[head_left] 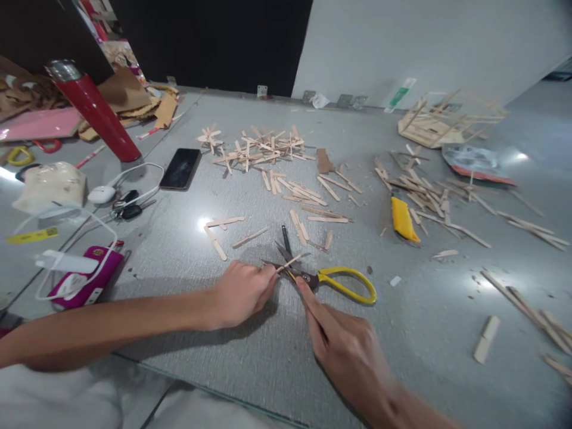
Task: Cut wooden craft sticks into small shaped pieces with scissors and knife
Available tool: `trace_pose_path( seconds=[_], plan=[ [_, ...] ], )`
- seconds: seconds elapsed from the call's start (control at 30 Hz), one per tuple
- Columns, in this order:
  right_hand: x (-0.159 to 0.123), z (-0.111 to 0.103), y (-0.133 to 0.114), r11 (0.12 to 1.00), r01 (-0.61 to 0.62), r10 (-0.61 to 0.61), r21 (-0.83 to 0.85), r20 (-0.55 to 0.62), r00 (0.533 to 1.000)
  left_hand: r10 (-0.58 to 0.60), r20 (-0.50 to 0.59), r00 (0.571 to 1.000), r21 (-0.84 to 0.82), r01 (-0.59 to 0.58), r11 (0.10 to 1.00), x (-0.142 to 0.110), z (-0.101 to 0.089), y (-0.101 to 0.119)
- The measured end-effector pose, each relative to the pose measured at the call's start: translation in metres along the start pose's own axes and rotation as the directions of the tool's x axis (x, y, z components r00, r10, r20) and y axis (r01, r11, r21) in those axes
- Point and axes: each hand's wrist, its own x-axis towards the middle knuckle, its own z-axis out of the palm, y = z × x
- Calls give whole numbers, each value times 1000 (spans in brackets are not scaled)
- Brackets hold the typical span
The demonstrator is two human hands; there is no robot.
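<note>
My left hand [245, 293] is closed in a pinch on one end of a thin wooden craft stick [292, 261], which sticks out to the right over the scissor blades. The scissors [348, 270] have a yellow handle loop and lie on the table with their blades apart. My right hand [344, 339] is closed, its index finger stretched toward the scissors' pivot. A narrow dark and yellowish tip shows just beyond that finger; what the hand grips is hidden. Behind the blades lies a slim black pen-like tool [286, 238].
Piles of craft sticks [268, 146] spread across the grey table, with more at right [420, 190]. A yellow-handled object [403, 219] and a stick-built frame [447, 119] are at right. A phone [180, 169], red flask [98, 113], keys, cable and purple power bank [105, 265] stand left.
</note>
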Motion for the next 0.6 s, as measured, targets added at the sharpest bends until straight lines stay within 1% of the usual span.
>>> trace_pose_path(
  seconds=[0.07,0.17,0.27,0.4,0.5,0.6],
  plan=[
    [-2,0,0,1000,17,-17,-19,-6,1000,-5,5,1000,-7,5,1000,0,0,0],
    [-1,1,1,999,7,-6,-44,18,1000,10,39,999,-13,-9,1000,0,-1,-1],
    [1,2,3,999,-30,31,-17,33,999,8,60,998,6,-8,1000,1,-1,-2],
    [3,1,3,997,-65,64,29,33,997,-2,47,999,12,2,1000,2,-1,-2],
    [3,0,3,997,-53,52,55,31,998,1,65,998,17,-3,1000,2,-2,-1],
    [1,-1,3,998,-36,34,42,35,999,-12,74,997,26,10,1000,1,-2,1]
  ],
)
